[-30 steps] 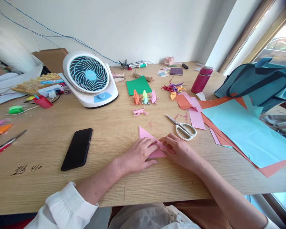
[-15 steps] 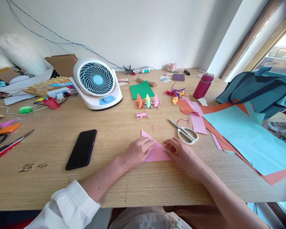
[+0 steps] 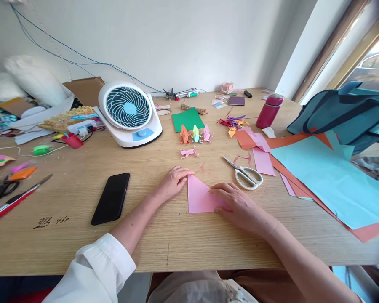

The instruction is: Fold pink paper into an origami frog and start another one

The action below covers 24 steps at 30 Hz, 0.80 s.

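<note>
A pink sheet of paper (image 3: 198,198), folded into a triangle, lies on the table in front of me. My left hand (image 3: 173,182) is at its upper left corner, fingers closed together with the tips on that corner. Across the right part of the paper rests my right hand (image 3: 235,203), its fingers stretched out and the thumb apart at the lower edge. The paper's right corner is hidden beneath it. White-handled scissors (image 3: 249,177) lie just beyond my right hand. Several small folded paper figures (image 3: 196,134) stand farther back, with a pink one (image 3: 189,152) lying in front.
A black phone (image 3: 111,198) lies to the left, and a white fan (image 3: 129,111) stands behind it. On the right are large coloured sheets (image 3: 331,176), a red bottle (image 3: 270,110) and a blue bag (image 3: 341,111). A red knife (image 3: 15,203) lies far left.
My left hand has moved from the middle of the pink paper up and left to its upper corner. My right hand has slid slightly left and flattened over the paper.
</note>
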Motion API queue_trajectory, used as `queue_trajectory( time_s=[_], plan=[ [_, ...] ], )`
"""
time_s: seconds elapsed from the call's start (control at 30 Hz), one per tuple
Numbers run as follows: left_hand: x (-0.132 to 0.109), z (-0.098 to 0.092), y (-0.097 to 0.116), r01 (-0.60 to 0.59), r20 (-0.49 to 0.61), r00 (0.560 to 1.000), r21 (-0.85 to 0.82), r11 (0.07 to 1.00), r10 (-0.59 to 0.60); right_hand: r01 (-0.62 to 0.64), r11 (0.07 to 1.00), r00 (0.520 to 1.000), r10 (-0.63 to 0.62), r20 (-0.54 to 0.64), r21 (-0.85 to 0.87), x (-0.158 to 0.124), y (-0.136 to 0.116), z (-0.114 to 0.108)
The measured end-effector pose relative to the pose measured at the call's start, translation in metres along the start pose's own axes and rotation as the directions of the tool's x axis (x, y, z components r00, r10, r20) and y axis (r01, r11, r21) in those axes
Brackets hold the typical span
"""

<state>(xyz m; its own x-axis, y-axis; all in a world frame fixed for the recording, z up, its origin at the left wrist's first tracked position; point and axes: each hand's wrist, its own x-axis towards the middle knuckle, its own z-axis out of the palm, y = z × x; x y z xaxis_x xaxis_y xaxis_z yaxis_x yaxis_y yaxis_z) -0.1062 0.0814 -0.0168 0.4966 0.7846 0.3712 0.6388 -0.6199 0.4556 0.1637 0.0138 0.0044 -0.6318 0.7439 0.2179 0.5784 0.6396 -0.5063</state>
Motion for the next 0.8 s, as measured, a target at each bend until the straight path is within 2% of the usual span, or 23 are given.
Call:
queue_trajectory(
  time_s=[0.37,0.8],
  plan=[
    [0.001,-0.007,-0.005,0.109,0.105,0.989,-0.078,0.991,-0.101,-0.007,1.0,1.0,0.006,0.022,0.001,-0.001,0.005,0.0],
    [-0.002,-0.009,-0.009,0.013,0.062,0.998,-0.118,0.993,-0.006,-0.013,1.0,0.999,0.011,0.052,0.027,0.001,0.001,-0.007]
  ],
)
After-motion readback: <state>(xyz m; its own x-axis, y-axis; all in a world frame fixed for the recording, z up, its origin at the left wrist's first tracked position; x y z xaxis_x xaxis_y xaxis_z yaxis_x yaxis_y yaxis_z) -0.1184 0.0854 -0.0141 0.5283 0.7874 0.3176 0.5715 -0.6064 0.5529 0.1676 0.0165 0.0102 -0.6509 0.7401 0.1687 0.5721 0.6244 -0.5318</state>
